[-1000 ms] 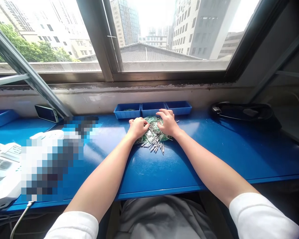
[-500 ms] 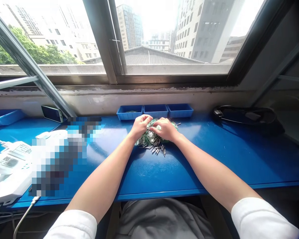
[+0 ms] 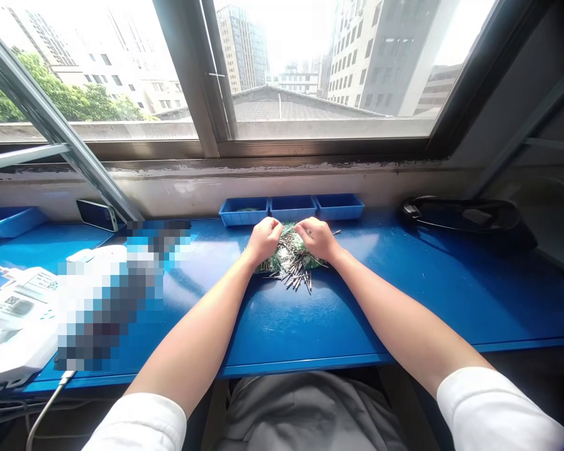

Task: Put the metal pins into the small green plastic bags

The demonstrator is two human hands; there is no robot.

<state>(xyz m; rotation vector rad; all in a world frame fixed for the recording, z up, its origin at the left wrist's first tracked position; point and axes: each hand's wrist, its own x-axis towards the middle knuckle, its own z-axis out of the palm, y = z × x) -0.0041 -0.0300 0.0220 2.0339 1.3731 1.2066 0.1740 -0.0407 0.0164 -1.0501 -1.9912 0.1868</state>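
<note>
A pile of thin silvery metal pins (image 3: pixel 295 269) lies on the blue worktop, heaped on and around crinkled clear-green plastic (image 3: pixel 289 229). At the pile's left edge is my left hand (image 3: pixel 265 240), its thumb and fingertips pinched together. Across from it, over the right side, my right hand (image 3: pixel 318 239) has its fingers curled into a pinch as well. Anything between either set of fingertips is too small to make out. Both hands partly cover the pile and the plastic.
Three joined blue bins (image 3: pixel 292 208) stand behind the pile; the left one holds something greenish. A phone (image 3: pixel 96 215) leans at the back left near another blue tray (image 3: pixel 9 222). White power strips (image 3: pixel 23 307) lie left, and a black bag (image 3: pixel 467 222) sits back right.
My hands have drawn apart: the fingertips were almost together over the pile, with a thin piece at the left ones. My right hand has shifted right, showing more of the pins.
</note>
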